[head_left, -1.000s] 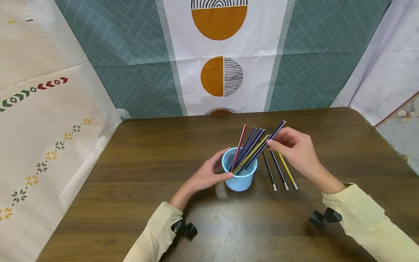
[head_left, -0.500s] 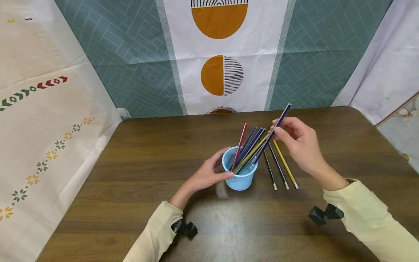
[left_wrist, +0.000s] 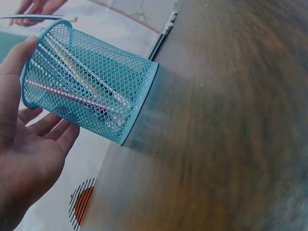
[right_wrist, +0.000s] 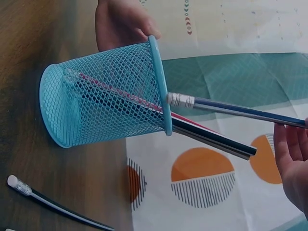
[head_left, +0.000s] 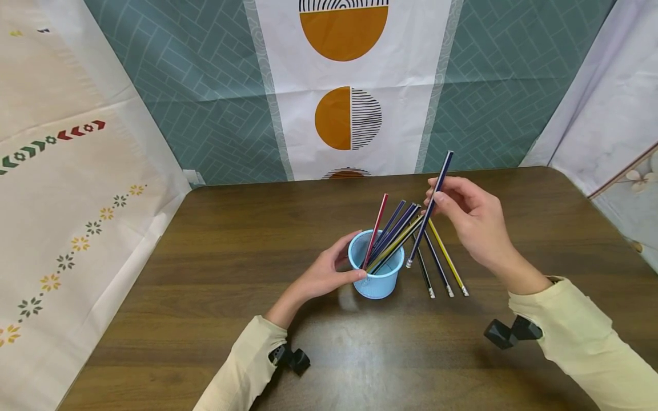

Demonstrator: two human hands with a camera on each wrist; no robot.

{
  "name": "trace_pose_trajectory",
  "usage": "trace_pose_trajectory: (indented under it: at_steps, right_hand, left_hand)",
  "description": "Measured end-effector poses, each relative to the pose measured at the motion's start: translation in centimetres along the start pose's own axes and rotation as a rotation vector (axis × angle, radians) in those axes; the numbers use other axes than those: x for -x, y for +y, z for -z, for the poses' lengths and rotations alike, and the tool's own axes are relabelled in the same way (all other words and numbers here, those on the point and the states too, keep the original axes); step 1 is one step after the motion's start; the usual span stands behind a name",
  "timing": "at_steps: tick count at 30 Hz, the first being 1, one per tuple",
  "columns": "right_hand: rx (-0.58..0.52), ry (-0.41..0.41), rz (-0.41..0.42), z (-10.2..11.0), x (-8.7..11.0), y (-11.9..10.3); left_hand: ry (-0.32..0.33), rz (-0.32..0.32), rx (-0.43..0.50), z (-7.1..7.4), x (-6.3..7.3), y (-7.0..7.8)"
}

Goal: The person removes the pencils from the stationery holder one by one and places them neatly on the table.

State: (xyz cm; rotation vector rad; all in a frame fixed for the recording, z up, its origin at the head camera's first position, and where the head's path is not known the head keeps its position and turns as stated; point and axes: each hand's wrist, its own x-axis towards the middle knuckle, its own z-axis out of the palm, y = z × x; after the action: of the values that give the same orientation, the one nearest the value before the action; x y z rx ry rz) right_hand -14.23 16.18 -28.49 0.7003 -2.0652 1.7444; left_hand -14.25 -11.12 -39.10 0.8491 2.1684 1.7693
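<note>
My left hand (head_left: 331,268) grips a light blue mesh pencil cup (head_left: 374,290) by its rim, thumb on the near side and fingers round the far side. The cup stands upright on the table. Leaning inside it are a red pencil (head_left: 377,225), a yellow one and several dark blue or black ones. A dark blue striped pencil (head_left: 418,240) is pinched in my right hand (head_left: 475,222), tilted, eraser end down. That pencil (right_wrist: 231,107) is outside the cup, its eraser close to the rim in the right wrist view. Whether they touch is unclear.
Right of the cup, a black pencil (head_left: 424,274), a blue pencil (head_left: 438,265) and a yellow pencil (head_left: 448,257) lie side by side on the brown wooden table (head_left: 231,245), erasers toward me. Patterned cloth (head_left: 221,97) hangs behind the table's far edge.
My right hand has drawn the dark blue pencil up and out of the cup, then tilted it more upright to the cup's right. The left hand and cup have stayed put.
</note>
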Motion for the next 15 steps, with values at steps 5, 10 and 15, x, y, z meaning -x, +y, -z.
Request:
trace_pose_trajectory:
  at_steps: [5,10,15]
  right_hand:
    - [0.067,-0.015,-0.005,0.3,0.2,0.2]
    - [0.126,-0.027,-0.005,0.8,0.3,0.8]
    - [0.133,-0.007,-0.041,1.3,0.4,1.4]
  left_hand:
    - [0.001,0.003,-0.010,0.0,0.0,0.1]
    - [-0.001,0.003,-0.014,0.0,0.0,0.1]
    - [0.003,0.010,-0.018,0.0,0.0,0.1]
